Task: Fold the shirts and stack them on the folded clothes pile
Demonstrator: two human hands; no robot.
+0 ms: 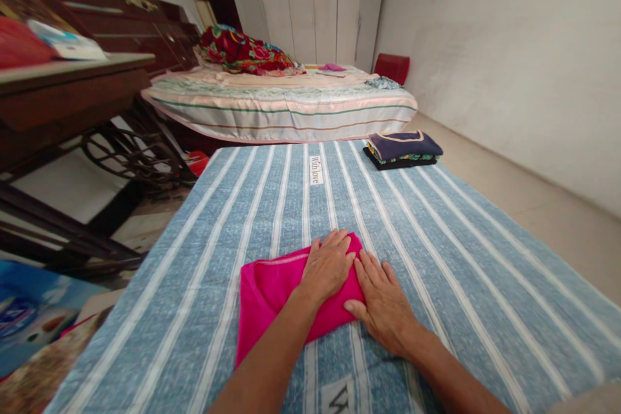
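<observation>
A bright pink garment (276, 281), folded into a compact shape, lies on the blue and white striped cloth (233, 220). My left hand (327, 265) rests flat on top of it, fingers stretched toward its far right corner. Along the garment's right edge lies my right hand (383, 301), its fingers extended and its thumb touching the pink fabric. Neither hand grips anything. My left forearm covers part of the garment's near side.
A stack of folded dark clothes (405, 147) sits at the far right corner. Beyond is a bed (291, 110) with a red floral blanket (247, 52). On the left stands a sewing machine table (72, 87); a blue box (33, 310) lies below. White wardrobe (315, 6) behind.
</observation>
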